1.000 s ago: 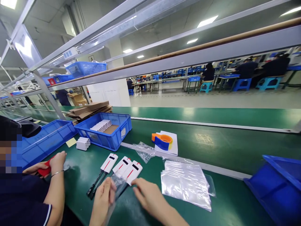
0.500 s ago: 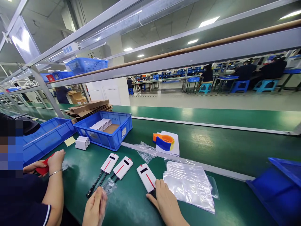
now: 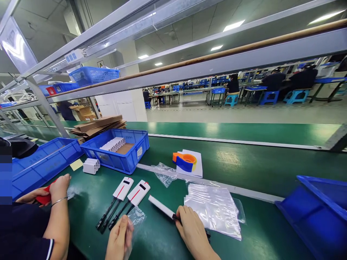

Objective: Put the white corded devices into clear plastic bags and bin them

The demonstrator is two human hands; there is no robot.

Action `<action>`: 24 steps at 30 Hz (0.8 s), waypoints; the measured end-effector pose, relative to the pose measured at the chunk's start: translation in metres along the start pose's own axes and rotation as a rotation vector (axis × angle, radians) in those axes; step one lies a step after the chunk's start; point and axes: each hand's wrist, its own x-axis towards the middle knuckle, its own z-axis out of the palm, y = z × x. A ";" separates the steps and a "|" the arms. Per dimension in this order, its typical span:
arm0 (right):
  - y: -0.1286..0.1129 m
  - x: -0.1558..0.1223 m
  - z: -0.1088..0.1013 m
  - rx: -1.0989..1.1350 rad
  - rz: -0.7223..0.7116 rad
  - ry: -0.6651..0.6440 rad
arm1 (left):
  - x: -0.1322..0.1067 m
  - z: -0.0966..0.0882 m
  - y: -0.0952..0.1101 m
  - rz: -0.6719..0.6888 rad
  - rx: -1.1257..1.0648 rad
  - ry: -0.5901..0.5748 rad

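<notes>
My left hand (image 3: pixel 118 237) pinches the edge of a small clear plastic bag (image 3: pixel 136 216) near the front of the green table. My right hand (image 3: pixel 193 233) grips the black handle end of a white card-like tool (image 3: pixel 162 207), tilted so its thin edge shows. Two more white tools with a red stripe and black handles (image 3: pixel 123 188) (image 3: pixel 138 192) lie side by side just left of it. A stack of clear bags (image 3: pixel 213 208) lies beside my right hand.
A co-worker's hands (image 3: pixel 58 185) hold a red object (image 3: pixel 42 198) at the left. Blue bins stand at left (image 3: pixel 43 164), behind the tools (image 3: pixel 121 164) and at right (image 3: pixel 320 213). An orange-blue tape dispenser (image 3: pixel 185 161) rests on white paper.
My right hand has pulled one white tool away from the other two toward the right and turned it on edge. My left hand stayed on the bag.
</notes>
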 end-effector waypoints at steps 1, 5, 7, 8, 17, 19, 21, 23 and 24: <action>-0.001 -0.001 0.001 0.010 -0.002 -0.004 | 0.001 -0.001 -0.001 0.000 -0.002 -0.005; -0.003 -0.002 0.005 0.081 -0.012 -0.037 | 0.008 -0.007 -0.007 -0.018 -0.011 -0.060; -0.002 -0.001 0.006 0.120 -0.022 -0.060 | 0.011 -0.010 -0.009 -0.030 -0.020 -0.094; -0.001 0.000 0.005 0.136 -0.023 -0.076 | 0.012 -0.010 -0.010 -0.036 -0.024 -0.107; 0.007 0.001 -0.050 0.455 -0.062 -0.232 | -0.001 -0.003 -0.002 0.046 -0.011 -0.040; 0.006 -0.003 -0.065 0.504 -0.061 -0.245 | -0.001 -0.003 -0.001 0.055 -0.001 -0.037; 0.006 -0.009 -0.075 0.532 -0.053 -0.236 | 0.002 -0.005 -0.001 0.054 0.002 -0.023; 0.007 -0.016 -0.081 0.535 -0.062 -0.123 | 0.005 -0.009 -0.001 0.041 -0.011 0.005; 0.007 -0.019 -0.082 0.528 -0.083 -0.029 | 0.007 -0.011 -0.002 0.032 -0.020 0.022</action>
